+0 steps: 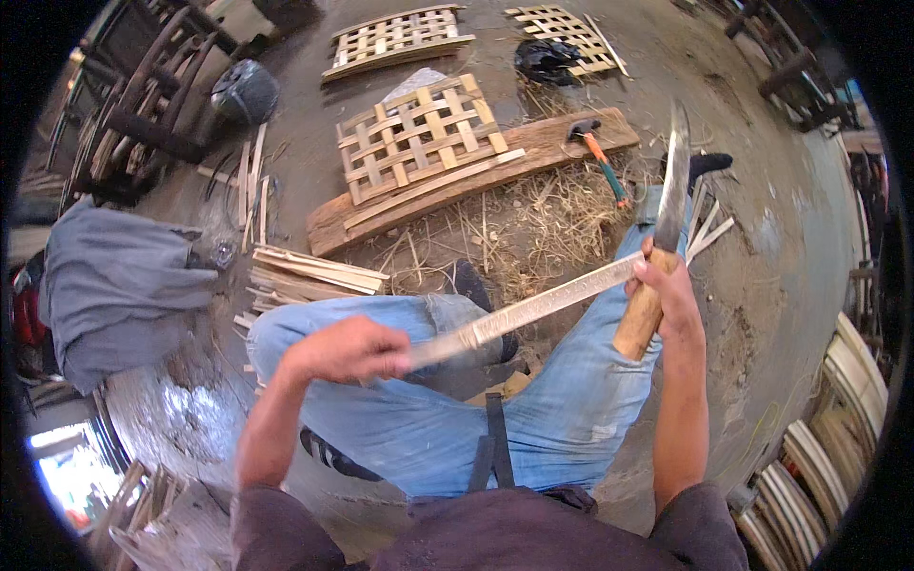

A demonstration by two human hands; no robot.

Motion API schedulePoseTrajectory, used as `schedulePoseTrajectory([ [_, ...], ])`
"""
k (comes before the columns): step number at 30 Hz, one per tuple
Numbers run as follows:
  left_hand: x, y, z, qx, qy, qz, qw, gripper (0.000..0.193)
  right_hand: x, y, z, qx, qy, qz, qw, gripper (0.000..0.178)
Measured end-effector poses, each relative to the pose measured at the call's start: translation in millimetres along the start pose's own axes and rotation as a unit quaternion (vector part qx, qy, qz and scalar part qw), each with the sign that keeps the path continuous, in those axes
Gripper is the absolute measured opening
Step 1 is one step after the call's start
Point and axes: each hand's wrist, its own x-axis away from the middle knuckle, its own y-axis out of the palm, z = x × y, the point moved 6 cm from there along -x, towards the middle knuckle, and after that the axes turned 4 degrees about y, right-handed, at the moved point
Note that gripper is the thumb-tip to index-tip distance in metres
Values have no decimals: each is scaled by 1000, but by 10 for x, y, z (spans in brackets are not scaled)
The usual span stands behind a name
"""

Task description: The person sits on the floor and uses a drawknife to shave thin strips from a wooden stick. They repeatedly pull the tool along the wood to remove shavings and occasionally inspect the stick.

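Note:
My left hand (pixel 354 348) is closed around the near end of a pale bamboo strip (pixel 543 306), slightly blurred by motion. The strip slants up across my lap to my right hand (pixel 669 285), whose fingers touch its far end. That same hand is closed on the wooden handle (pixel 639 322) of a curved knife; the long blade (pixel 675 176) points away from me. Past my legs, a woven bamboo lattice panel (pixel 419 135) leans on a thick wooden plank (pixel 571 143). A hammer (pixel 598 157) with an orange and green handle lies across the plank's right part.
Bamboo shavings (pixel 543 228) litter the floor between my legs and the plank. Split strips (pixel 309 276) are piled by my left knee. Two more lattice panels lie farther off, beside a black plastic bag (pixel 547 61). Grey cloth (pixel 124 285) drapes something at left; curved slats (pixel 819 462) stack at right.

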Motion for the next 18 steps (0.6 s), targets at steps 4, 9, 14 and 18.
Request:
schedulePoseTrajectory([
  [4, -327, -33, 373, -44, 243, 151, 957, 45, -121, 260, -194, 30, -12, -103, 994, 36],
  [9, -995, 321, 871, 483, 130, 15, 866, 61, -245, 824, -154, 101, -37, -132, 985, 32],
  [14, -799, -328, 417, 488, 281, 495, 661, 30, 62, 787, 184, 147, -33, 83, 985, 30],
  [18, -605, -473, 369, 504, 286, 631, 515, 24, 390, 765, 1019, 76, 97, 29, 992, 27],
])
